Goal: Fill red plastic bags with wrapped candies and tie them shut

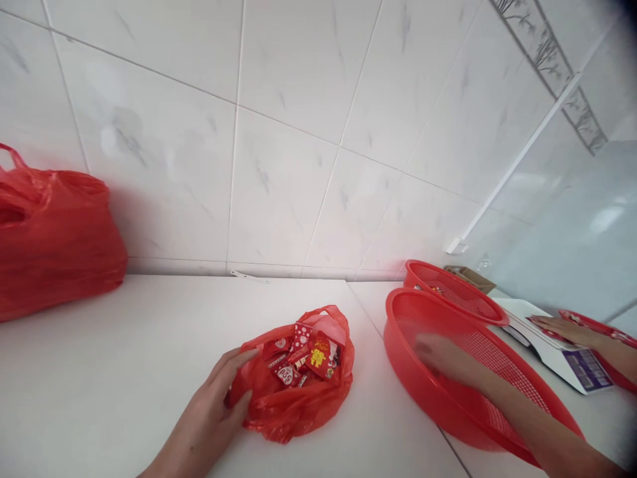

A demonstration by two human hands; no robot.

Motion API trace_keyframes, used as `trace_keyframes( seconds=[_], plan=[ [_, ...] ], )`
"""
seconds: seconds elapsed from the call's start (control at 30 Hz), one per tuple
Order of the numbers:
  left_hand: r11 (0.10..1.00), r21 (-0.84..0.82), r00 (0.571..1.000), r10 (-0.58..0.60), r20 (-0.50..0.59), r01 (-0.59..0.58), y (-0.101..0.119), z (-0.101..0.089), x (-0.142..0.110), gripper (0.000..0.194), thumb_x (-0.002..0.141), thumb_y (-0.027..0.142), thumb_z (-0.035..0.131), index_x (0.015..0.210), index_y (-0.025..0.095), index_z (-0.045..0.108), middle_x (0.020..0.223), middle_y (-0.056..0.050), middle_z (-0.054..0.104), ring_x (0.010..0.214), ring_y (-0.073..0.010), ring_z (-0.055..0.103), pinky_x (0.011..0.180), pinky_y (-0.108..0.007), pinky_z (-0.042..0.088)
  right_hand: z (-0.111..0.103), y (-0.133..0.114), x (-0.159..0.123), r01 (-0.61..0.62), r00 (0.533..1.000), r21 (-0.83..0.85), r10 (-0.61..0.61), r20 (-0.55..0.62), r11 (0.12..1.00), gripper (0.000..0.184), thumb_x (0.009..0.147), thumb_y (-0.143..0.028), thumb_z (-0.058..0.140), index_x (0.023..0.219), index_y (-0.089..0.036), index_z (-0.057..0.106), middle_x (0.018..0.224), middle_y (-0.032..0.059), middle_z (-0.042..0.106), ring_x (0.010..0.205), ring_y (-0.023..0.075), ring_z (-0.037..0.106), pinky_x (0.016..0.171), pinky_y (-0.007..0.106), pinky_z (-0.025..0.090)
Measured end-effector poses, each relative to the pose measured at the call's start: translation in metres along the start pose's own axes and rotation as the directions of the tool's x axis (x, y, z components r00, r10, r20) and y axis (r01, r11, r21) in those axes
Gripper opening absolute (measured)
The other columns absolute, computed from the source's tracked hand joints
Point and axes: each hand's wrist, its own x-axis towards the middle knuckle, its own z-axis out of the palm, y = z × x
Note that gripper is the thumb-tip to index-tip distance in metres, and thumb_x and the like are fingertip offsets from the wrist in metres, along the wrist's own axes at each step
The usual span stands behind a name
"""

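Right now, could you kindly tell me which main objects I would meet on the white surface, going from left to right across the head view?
Bulging red bag → open red bag holding small packets → large red basket → white device.

A glossy white tiled wall (283,133) with grey marbling and a bamboo-patterned border (543,52) rises behind a white table (149,372)

Red bag (298,411); white-dotted red packet (300,337); red basket (413,378); white tabletop (124,372).
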Motion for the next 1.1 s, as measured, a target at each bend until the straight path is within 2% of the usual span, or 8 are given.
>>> trace_keyframes(
  seconds=[0.17,0.37,0.47,0.57,0.7,0.87,1.0,1.1],
  plan=[
    [0.998,0.037,0.998,0.059,-0.013,-0.059,-0.001,0.000,-0.001,0.047,0.087,0.018,0.045,0.130,0.036,0.040,0.135,-0.006,0.043,0.113,-0.0222,0.055,0.074,-0.027,0.056,-0.008,-0.058,0.002,0.195,0.980,0.067,-0.197,0.018,0.978,0.021,0.086,-0.039,0.042,0.095,-0.027,0.057,0.080,0.0019,0.065,0.072,0.0197,0.061,0.061,0.029,0.044],
    [0.973,0.046,0.974,0.228,0.012,-0.228,0.006,0.000,-0.007,0.079,0.071,0.021,0.068,0.139,0.035,0.031,0.139,-0.010,0.034,0.117,-0.0277,0.052,0.090,-0.038,0.052,0.049,-0.113,0.010,0.419,0.897,0.167,-0.435,0.077,0.893,0.076,0.071,-0.025,0.062,0.141,-0.023,0.034,0.140,0.0101,0.042,0.119,0.0267,0.047,0.093,0.035,0.038],
    [0.959,0.004,0.953,0.280,0.112,-0.283,0.016,-0.002,-0.008,0.087,0.059,0.016,0.074,0.136,0.036,0.039,0.145,-0.008,0.032,0.124,-0.0335,0.046,0.097,-0.041,0.047,0.069,-0.119,0.033,0.380,0.905,0.273,-0.416,0.087,0.884,0.073,0.056,-0.014,0.068,0.127,-0.022,0.052,0.134,0.0110,0.049,0.115,0.0283,0.048,0.092,0.036,0.038],
    [0.960,-0.004,0.947,0.278,0.163,-0.281,0.027,-0.008,-0.007,0.048,0.072,0.014,0.062,0.116,0.033,0.060,0.137,-0.003,0.046,0.119,-0.0311,0.050,0.095,-0.037,0.047,0.061,-0.119,0.052,0.281,0.932,0.458,-0.354,0.080,0.843,0.025,0.063,-0.023,0.065,0.087,-0.018,0.067,0.094,0.0078,0.067,0.086,0.0241,0.061,0.075,0.033,0.045],
    [0.971,-0.004,0.966,0.237,0.103,-0.238,0.026,-0.020,-0.002,0.028,0.089,0.014,0.038,0.090,0.024,0.064,0.123,-0.006,0.054,0.104,-0.0212,0.059,0.084,-0.028,0.049,0.014,-0.115,0.052,0.205,0.973,0.736,-0.215,-0.083,0.645,0.023,0.081,-0.038,0.047,0.081,-0.019,0.060,0.085,0.0043,0.065,0.077,0.0177,0.061,0.069,0.029,0.048],
    [0.984,-0.007,0.966,0.176,-0.190,-0.180,0.027,-0.047,0.015,0.019,0.089,0.022,0.043,0.084,0.024,0.061,0.115,-0.006,0.055,0.096,-0.0196,0.059,0.075,-0.028,0.049,-0.032,-0.105,0.025,0.215,0.975,0.912,-0.124,-0.182,0.349,0.015,0.077,-0.032,0.058,0.068,-0.020,0.056,0.072,0.0005,0.060,0.074,0.0149,0.059,0.068,0.026,0.049],
    [0.959,-0.282,0.946,-0.079,-0.313,-0.014,0.064,-0.073,0.033,0.021,0.087,0.040,0.051,0.082,0.022,0.062,0.113,-0.005,0.056,0.068,-0.0128,0.057,0.057,-0.025,0.050,-0.043,-0.099,0.007,0.102,0.990,0.995,-0.096,-0.102,-0.011,0.013,0.073,-0.026,0.066,0.064,-0.019,0.060,0.065,-0.0013,0.058,0.067,0.0131,0.057,0.066,0.025,0.050],
    [0.858,-0.512,0.944,-0.129,-0.302,-0.047,0.099,-0.084,0.044,0.020,0.083,0.042,0.058,0.080,0.022,0.061,0.102,-0.002,0.059,0.070,-0.0122,0.056,0.056,-0.022,0.050,-0.046,-0.100,-0.007,0.067,0.998,0.993,-0.011,-0.069,-0.101,0.013,0.074,-0.030,0.067,0.069,-0.019,0.063,0.081,0.0040,0.067,0.082,0.0163,0.062,0.069,0.025,0.052]
  ],
)
